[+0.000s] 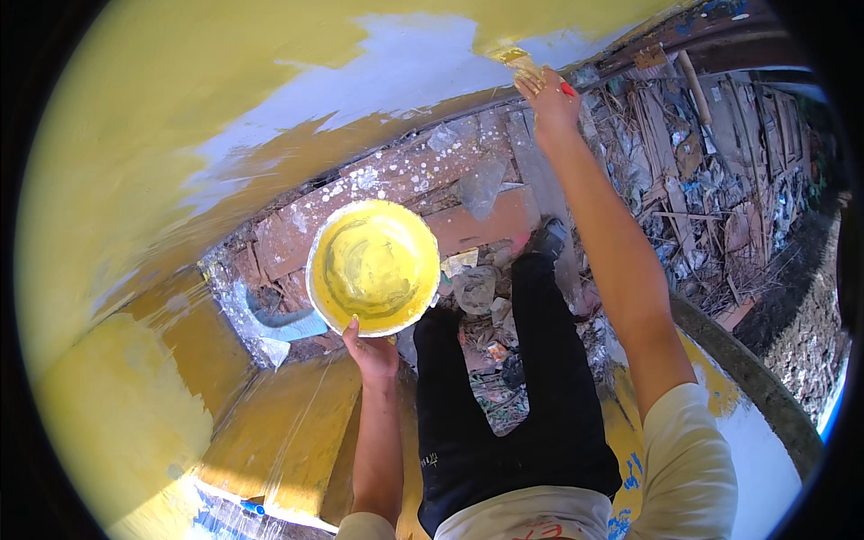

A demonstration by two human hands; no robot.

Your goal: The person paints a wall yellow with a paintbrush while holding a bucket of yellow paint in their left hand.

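Observation:
My left hand [371, 353] grips the near rim of a round white bucket [317, 301], its thumb over the edge and the other fingers hidden underneath. Yellow paint [369, 270] coats the inside of the bucket. Up and to the right, my right hand [551, 101] is closed around a paintbrush [511, 57] whose bristles are yellow and touch or nearly touch the wall. A red bit of the handle shows beside the fingers. The wall [225, 63] is partly yellow, with a pale bluish-white patch [360, 76] left of the brush.
Paint-spattered boards [396, 171] run along the wall's foot. Rubble and litter [477, 292] lie around my feet. Wood scraps and plastic [684, 180] pile up at the right. A curved concrete edge [747, 378] is beside my right arm. A light-blue curved piece [283, 324] sits left of the bucket.

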